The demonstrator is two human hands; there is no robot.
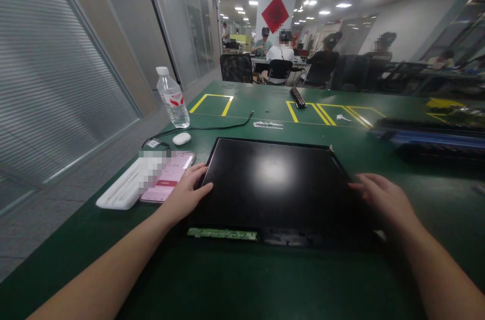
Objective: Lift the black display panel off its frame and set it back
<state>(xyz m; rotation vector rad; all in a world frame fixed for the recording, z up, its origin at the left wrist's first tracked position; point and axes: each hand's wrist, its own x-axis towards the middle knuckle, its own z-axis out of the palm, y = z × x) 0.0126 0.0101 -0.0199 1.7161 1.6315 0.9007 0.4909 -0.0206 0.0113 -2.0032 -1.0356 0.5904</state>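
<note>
A dark flat LCD panel [280, 183] lies face up on the green table in front of me. A light is reflected in its glossy surface. At its near edge a strip of green circuit board [222, 234] shows. My left hand [191, 186] is closed on the panel's left edge, thumb on top and fingers along the side. On the opposite edge, my right hand [382, 196] has bent fingers at the rim; their undersides are hidden. Just left of my left hand lies a phone [166, 181] with a lit pink screen.
Beside the phone sits a white case [121, 186]. Behind it are a white earbud case [182, 139], a black cable [215, 128] and a water bottle [173, 100]. Farther back lies a dark ribbed strip [298, 98]. Blue-black parts [435, 141] occupy the right side. People sit beyond.
</note>
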